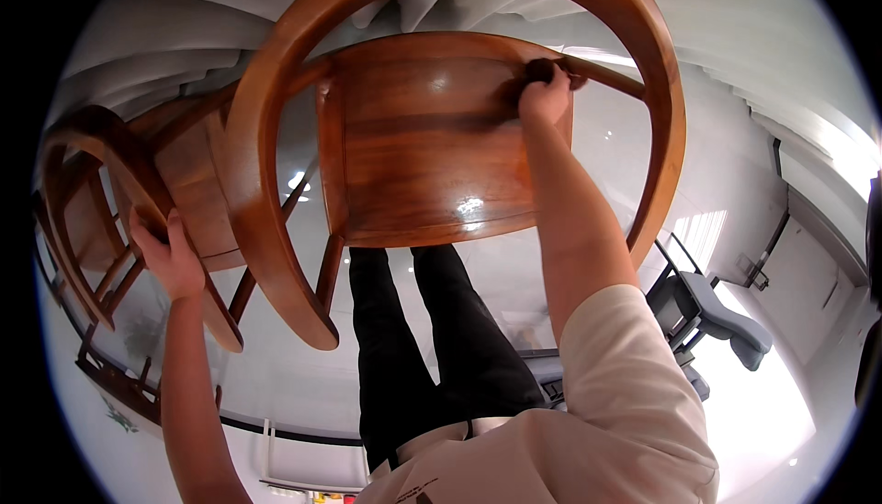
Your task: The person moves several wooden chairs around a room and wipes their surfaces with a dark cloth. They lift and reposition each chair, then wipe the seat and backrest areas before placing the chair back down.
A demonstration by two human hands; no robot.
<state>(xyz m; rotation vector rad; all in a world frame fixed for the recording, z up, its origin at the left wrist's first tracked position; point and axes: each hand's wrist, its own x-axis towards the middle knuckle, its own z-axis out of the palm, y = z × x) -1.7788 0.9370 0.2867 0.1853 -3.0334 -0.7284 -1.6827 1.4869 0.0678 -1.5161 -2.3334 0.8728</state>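
A wooden armchair with a curved rail [661,42] stands in front of me, its glossy wooden seat [434,152] facing up. My right hand [548,94] is at the seat's far right corner, closed around a dark cloth or pad [539,70] that rests on the wood. To the left stands a second wooden armchair [189,173]. My left hand [169,256] grips the arm of that second chair, fingers and thumb on either side of it. Part of the dark item is hidden by my right hand.
Another wooden chair [89,221] stands at the far left. Pale curtains [165,42] hang behind the chairs. A grey padded seat on a dark frame [716,304] is at the right. My legs are just before the seat.
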